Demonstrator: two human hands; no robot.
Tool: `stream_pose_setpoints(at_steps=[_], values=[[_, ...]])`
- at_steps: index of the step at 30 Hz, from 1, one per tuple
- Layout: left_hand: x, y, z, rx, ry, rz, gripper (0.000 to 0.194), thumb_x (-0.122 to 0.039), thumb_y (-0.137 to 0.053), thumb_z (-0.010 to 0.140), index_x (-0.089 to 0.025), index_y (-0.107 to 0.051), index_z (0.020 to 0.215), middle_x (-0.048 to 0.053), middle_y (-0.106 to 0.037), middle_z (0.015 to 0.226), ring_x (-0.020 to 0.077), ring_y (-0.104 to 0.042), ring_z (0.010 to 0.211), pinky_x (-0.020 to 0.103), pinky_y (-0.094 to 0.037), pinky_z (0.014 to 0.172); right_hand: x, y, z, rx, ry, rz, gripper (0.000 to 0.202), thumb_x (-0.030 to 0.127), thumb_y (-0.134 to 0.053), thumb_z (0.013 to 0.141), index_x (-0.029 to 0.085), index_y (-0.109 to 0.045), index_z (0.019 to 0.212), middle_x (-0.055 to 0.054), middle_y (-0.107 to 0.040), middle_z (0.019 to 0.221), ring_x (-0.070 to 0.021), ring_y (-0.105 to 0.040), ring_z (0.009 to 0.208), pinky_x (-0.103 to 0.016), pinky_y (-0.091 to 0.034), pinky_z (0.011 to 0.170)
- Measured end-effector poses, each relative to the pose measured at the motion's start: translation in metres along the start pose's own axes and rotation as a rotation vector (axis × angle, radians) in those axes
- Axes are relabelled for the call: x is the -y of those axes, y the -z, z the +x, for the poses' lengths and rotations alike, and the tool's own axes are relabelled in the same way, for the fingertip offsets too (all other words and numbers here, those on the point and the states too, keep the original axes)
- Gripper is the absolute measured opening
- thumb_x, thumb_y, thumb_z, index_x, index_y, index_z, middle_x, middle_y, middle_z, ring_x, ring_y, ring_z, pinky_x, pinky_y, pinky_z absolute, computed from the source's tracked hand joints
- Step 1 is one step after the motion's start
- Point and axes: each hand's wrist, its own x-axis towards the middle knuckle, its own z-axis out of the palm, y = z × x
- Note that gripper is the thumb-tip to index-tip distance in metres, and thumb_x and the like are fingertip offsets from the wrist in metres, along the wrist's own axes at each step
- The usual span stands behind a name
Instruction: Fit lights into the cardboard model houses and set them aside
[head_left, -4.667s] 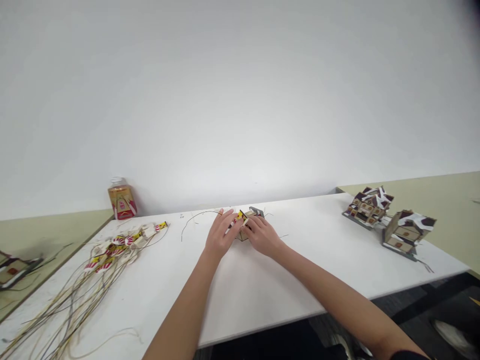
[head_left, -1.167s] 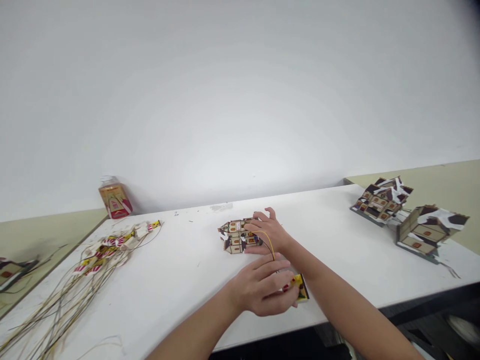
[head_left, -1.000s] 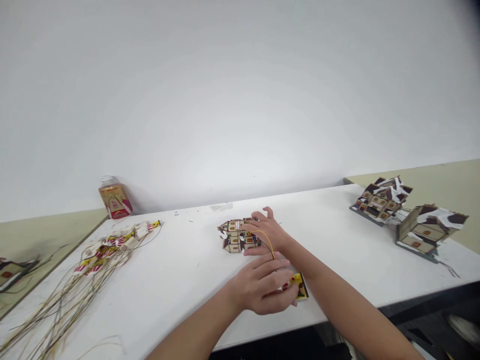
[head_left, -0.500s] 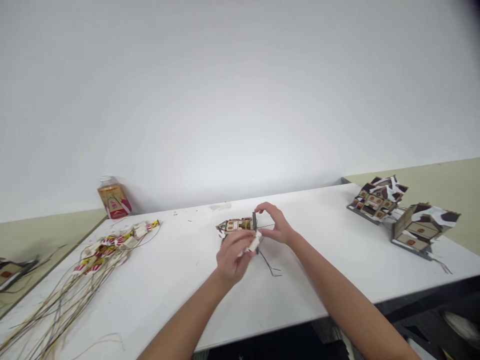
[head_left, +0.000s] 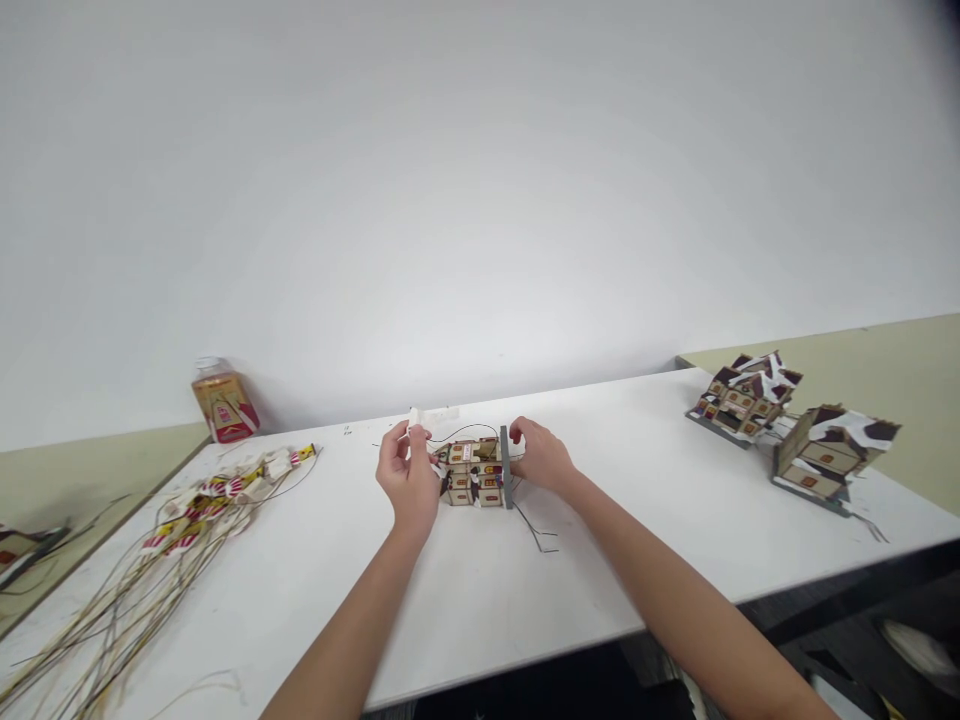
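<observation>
A small model house (head_left: 469, 475) with cream walls lies on its side near the middle of the white table, its grey base (head_left: 506, 468) standing on edge to the right. My left hand (head_left: 409, 478), left of the roof end, pinches a small white piece (head_left: 417, 418). A thin dark wire (head_left: 465, 430) arcs from near that piece to the house. My right hand (head_left: 541, 457) is curled close against the underside of the base; its fingertips and whatever they grip are partly hidden. Dark wire ends (head_left: 541, 538) stick out below the base.
At left lies a pile of white-and-yellow pieces (head_left: 217, 495) with long wires (head_left: 127, 610), a bottle (head_left: 225, 400) behind it. Two model houses stand at right, one farther back (head_left: 746, 400) and one nearer (head_left: 832, 460). Another house (head_left: 19, 550) shows at the far left edge.
My left hand has moved left and away from me with the white piece, uncovering the house front. My right hand has curled in closer against the base.
</observation>
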Motion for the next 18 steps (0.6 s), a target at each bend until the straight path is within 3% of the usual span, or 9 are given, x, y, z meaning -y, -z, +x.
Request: stream_pose_setpoints(at_steps=[5,9,18], values=[[0.006,-0.001,0.002,-0.010,0.053,0.032,0.040,-0.051,-0.063,0.078,-0.016,-0.061,0.098,0.002,-0.062,0.076,0.0099,-0.055,0.057,0.021,-0.046,0.051,0.008,-0.015,-0.001,-0.026,-0.037,-0.143,0.022,0.024,-0.058,0.072,0.023,-0.047,0.092,-0.001,-0.062,0.094,-0.0156,-0.055,0.067,-0.025,-0.026,0.052],[0.009,-0.001,0.002,-0.002,0.067,0.037,0.041,-0.051,-0.064,0.077,-0.016,-0.062,0.098,0.003,-0.063,0.077,0.0116,-0.058,0.061,0.023,-0.048,0.055,0.011,-0.017,-0.001,-0.025,-0.064,-0.225,0.013,0.027,-0.054,0.080,0.024,-0.048,0.091,-0.002,-0.064,0.093,-0.0172,-0.058,0.066,-0.026,-0.025,0.051],[0.016,0.001,0.004,0.037,0.083,-0.002,0.038,-0.048,-0.068,0.074,-0.017,-0.063,0.096,0.003,-0.063,0.081,0.0135,-0.059,0.071,0.023,-0.048,0.060,0.007,-0.005,-0.002,0.003,0.118,-0.318,0.011,0.024,-0.057,0.078,0.021,-0.059,0.088,-0.005,-0.067,0.090,-0.0191,-0.061,0.073,-0.027,-0.027,0.051]])
